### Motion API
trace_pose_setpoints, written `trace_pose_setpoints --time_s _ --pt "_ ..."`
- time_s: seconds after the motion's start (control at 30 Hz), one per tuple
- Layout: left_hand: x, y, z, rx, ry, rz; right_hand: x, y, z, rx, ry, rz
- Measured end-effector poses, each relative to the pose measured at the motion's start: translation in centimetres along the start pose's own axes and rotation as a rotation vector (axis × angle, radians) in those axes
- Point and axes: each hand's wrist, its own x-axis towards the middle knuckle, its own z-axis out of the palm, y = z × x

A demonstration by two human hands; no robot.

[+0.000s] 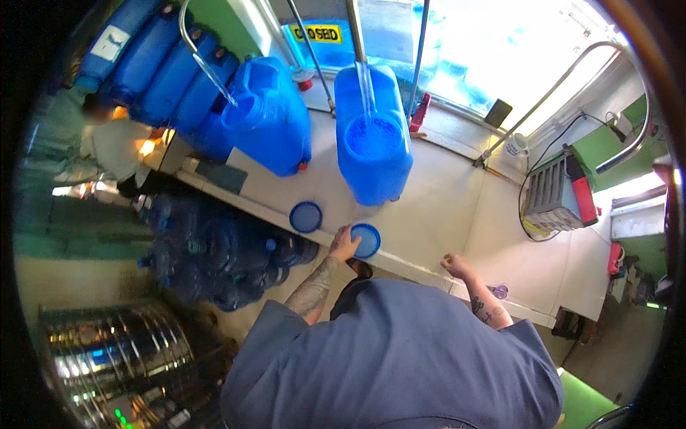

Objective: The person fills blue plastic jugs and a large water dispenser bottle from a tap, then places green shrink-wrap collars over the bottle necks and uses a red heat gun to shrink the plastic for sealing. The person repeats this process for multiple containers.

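Note:
My left hand grips the near-left rim of a round blue lid at the counter's front edge, the thumb over its top. A second blue lid lies just left of it. My right hand hangs over the counter edge with fingers curled; whether anything is inside them is hidden. Beyond the lids stands a blue plastic water jug, water pouring into its wide round mouth from a metal spout. Another stream from a curved steel spout enters a second blue jug to the left.
Blue jugs stand in a row at the far left, near a person. Dark water bottles crowd the floor below the white counter. Purple-handled scissors, a mug, a grey-and-red device and a curved spout are rightward.

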Motion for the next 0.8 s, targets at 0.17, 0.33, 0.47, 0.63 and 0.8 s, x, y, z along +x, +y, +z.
trace_pose_setpoints --time_s 0.17,0.33,0.47,0.63,0.8 --pt "4.4 -0.6 -2.0 -0.137 0.145 0.107 -1.1 -4.7 4.0 0.01 -0.082 0.151" --pt "7.8 6.5 -9.7 -0.683 0.435 0.215 -1.8 -8.1 4.6 0.114 -0.019 0.187" --pt "8.7 13.3 -17.7 -0.797 0.474 0.574 -1.5 -7.8 4.4 0.12 -0.005 0.272" --pt "9.1 18.4 -21.9 -0.577 0.52 0.777 2.3 -7.1 2.0 0.022 -0.005 0.283" --pt "9.1 18.9 -22.0 -0.534 0.594 0.791 8.0 -8.7 -0.9 0.038 0.048 0.108"
